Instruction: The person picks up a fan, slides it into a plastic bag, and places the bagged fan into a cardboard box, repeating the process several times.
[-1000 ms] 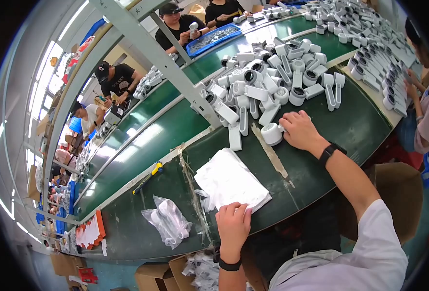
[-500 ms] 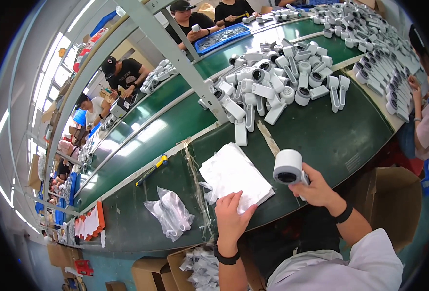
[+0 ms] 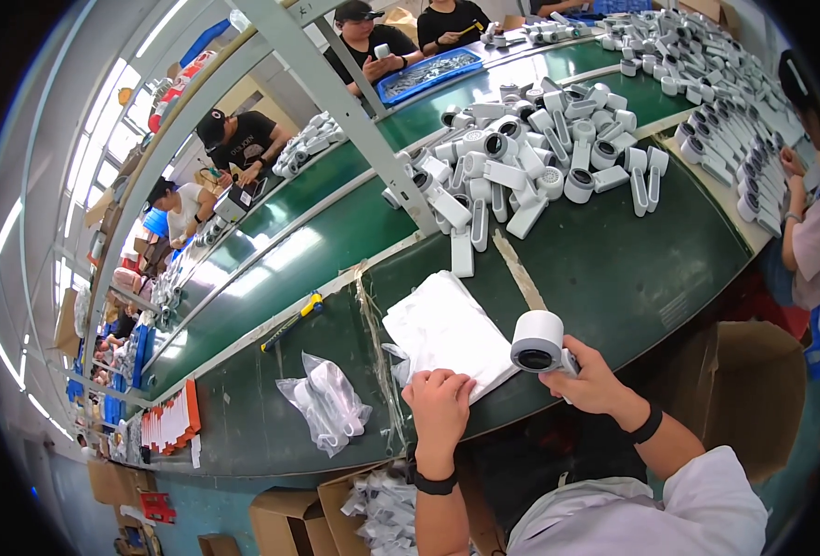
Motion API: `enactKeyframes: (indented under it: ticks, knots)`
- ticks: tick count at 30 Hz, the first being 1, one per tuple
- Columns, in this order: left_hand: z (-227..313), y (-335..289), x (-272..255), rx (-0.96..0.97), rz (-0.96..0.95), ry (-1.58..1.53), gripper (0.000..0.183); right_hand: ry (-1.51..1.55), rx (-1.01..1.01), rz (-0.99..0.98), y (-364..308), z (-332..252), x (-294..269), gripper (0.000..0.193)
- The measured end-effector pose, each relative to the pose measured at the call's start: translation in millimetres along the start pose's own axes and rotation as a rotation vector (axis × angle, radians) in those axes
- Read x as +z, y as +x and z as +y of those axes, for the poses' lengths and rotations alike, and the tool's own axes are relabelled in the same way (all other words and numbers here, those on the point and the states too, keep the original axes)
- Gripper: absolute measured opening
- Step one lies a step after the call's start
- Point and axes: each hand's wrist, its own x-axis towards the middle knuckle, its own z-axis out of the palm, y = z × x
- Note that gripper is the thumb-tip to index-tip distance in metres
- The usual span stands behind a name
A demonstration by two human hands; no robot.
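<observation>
My right hand (image 3: 588,377) is closed around the handle of a white handheld fan (image 3: 539,335), holding it above the near edge of the green work table (image 3: 614,264). Its cylindrical head points left, with a dark round opening facing me. My left hand (image 3: 438,408) has its fingers curled together on the near left corner of a stack of thin white bags (image 3: 445,324), pinching the top layer. Left of that hand lies a clear plastic bag (image 3: 324,404) with white parts inside. A yellow and black utility knife (image 3: 292,322) rests farther left.
A big heap of white fans (image 3: 530,148) covers the table's far side. Metal frame posts (image 3: 354,120) rise beyond it. An open cardboard box (image 3: 753,398) stands at the right, another with bagged items (image 3: 382,510) below the table. Co-workers sit across the belt and at the right.
The fan in my right hand has come lower and a little left, toward the bags. The fingers of my left hand have drawn in from the stack and curled at its corner.
</observation>
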Motion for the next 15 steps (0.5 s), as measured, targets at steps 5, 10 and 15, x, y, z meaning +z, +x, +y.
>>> enactKeyframes:
  ticks: [5,10,15]
  knots:
    - [-3.0,0.9,3.3,0.015,-0.002,0.02,0.011,0.002,-0.01,0.005,-1.2,-0.8,0.9,0.027]
    - [3.5,1.8,-5.0,0.018,-0.009,0.004,0.01,-0.018,0.002,0.009,-1.9,1.8,2.0,0.026]
    - [0.4,3.0,-1.0,0.022,-0.02,0.022,0.007,0.001,0.02,0.013,-2.9,5.2,3.0,0.028]
